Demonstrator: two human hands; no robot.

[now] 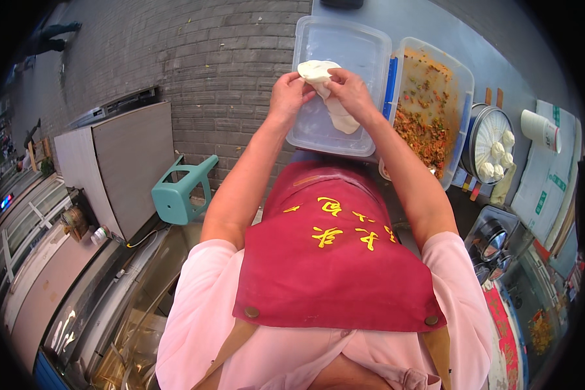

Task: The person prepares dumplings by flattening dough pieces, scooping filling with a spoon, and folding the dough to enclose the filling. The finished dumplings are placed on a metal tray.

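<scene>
A flat round dough wrapper [318, 70] is held between my left hand [290, 97] and my right hand [348, 92], pinched at its near edge by the fingers of both. Under my hands, more overlapping dough wrappers [342, 117] lie on a translucent plastic lid or tray [341, 44]. To the right of it stands a clear plastic tub [460, 73] with chopped orange and green filling [419, 141] heaped mostly at its near end. My right forearm passes over the gap between the two containers.
A round steamer [490, 117] with several shaped buns [498, 150] stands right of the tub, near stacked paper cups [538, 129]. Metal containers [492, 239] sit at the lower right. A green plastic stool [180, 195] and a wooden cabinet [131, 165] are on the left.
</scene>
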